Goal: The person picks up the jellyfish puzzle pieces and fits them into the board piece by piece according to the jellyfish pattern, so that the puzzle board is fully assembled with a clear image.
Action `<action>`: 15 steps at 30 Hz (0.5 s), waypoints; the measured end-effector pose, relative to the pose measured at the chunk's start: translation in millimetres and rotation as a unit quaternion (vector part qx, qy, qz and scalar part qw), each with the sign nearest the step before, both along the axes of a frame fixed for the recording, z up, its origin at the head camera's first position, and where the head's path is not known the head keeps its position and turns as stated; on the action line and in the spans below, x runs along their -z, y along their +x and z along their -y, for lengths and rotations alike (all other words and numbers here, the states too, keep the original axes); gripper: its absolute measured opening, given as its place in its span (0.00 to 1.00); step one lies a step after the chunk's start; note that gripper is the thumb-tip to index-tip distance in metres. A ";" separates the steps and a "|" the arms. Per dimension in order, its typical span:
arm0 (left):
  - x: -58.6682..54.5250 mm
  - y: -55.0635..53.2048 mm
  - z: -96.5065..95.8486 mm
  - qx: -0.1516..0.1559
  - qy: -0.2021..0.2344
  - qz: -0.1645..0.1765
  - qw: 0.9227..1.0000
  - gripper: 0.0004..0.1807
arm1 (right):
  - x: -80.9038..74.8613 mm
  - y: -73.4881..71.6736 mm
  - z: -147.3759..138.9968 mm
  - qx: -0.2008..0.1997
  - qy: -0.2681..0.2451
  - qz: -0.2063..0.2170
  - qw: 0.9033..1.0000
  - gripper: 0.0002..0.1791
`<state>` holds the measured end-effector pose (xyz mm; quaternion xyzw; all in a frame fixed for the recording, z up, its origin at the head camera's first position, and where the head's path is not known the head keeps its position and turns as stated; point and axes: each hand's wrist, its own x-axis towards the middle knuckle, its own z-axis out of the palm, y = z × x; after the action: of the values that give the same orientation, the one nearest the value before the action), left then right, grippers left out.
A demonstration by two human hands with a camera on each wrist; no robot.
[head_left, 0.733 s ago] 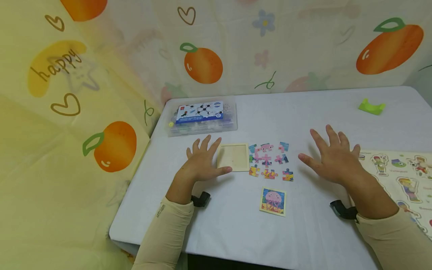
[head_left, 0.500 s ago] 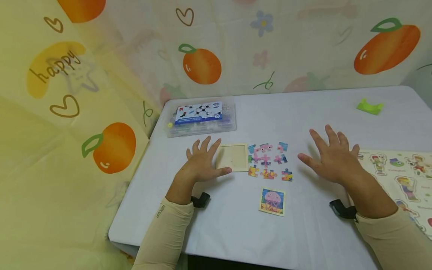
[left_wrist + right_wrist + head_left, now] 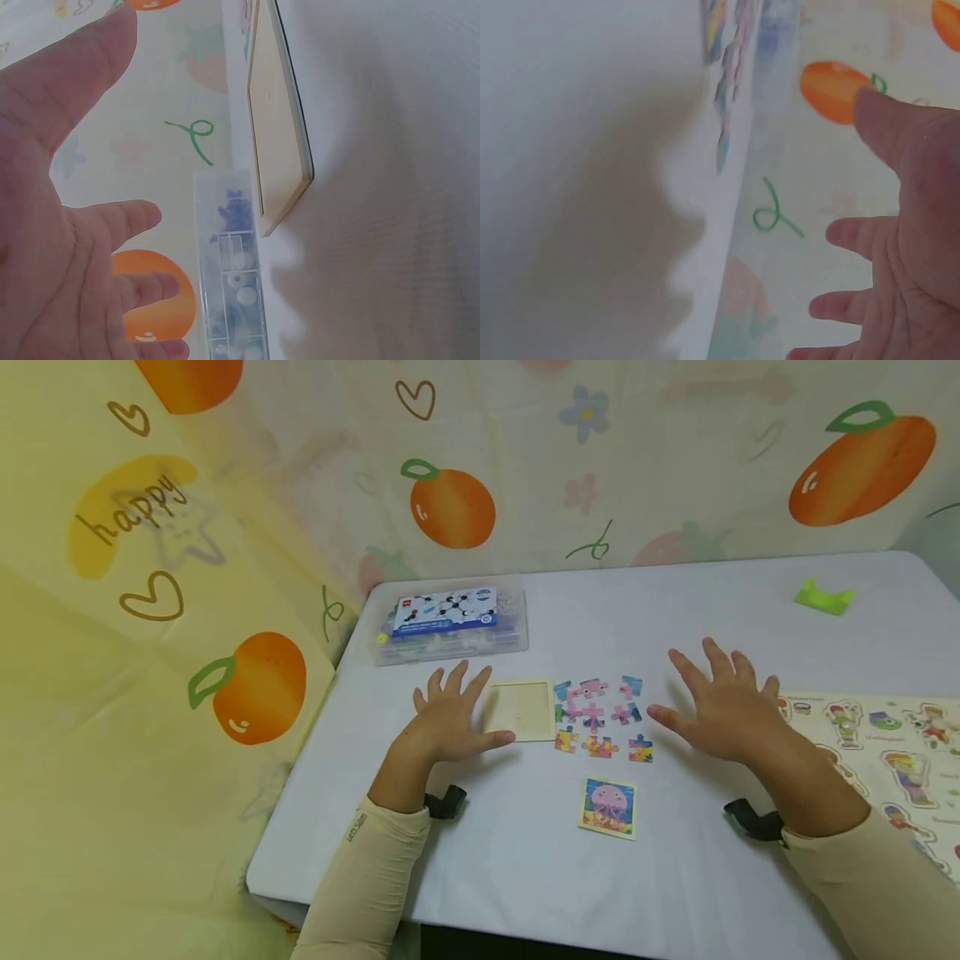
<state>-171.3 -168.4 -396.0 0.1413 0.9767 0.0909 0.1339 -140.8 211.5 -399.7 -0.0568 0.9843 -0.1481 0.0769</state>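
Observation:
My left hand (image 3: 444, 718) hovers with spread fingers at the left side of a shallow wooden puzzle tray (image 3: 547, 710), its thumb overlapping the tray's lower edge in the head view. The left wrist view shows the tray (image 3: 281, 127) beyond the palm, which holds nothing. To the right of the tray lie several loose jigsaw pieces (image 3: 592, 718), pink, blue and yellow. My right hand (image 3: 727, 714) is held over the table right of the pieces, fingers spread and holding nothing. A small jellyfish picture card (image 3: 607, 808) lies in front of the pieces.
A clear plastic case (image 3: 450, 639) with a molecule-printed booklet on it stands behind the tray. A light green plastic piece (image 3: 825, 598) lies at the back right. On the right, a wooden board (image 3: 870, 777) with printed figures reaches under my right forearm. A printed curtain hangs behind the table.
My right hand has shifted slightly left, toward the puzzle pieces. My left hand and the things on the table stay in place.

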 end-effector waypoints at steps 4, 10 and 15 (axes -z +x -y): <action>-0.9 0.6 0.1 -0.002 -0.012 0.007 1.000 0.62 | -9.2 -10.0 23.0 -0.038 -0.002 0.021 0.999 0.46; 1.1 2.3 -0.8 0.011 -0.036 0.026 0.999 0.55 | -15.4 -35.9 66.5 -0.084 0.015 0.029 0.996 0.32; 8.4 6.7 0.5 0.043 -0.065 0.022 0.997 0.44 | -6.4 -59.1 95.3 -0.113 0.033 0.045 0.992 0.26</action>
<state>-164.7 -169.0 -404.5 0.1716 0.9704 0.0245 0.1679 -199.9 116.2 -393.4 -0.1587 0.9715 -0.1086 0.1389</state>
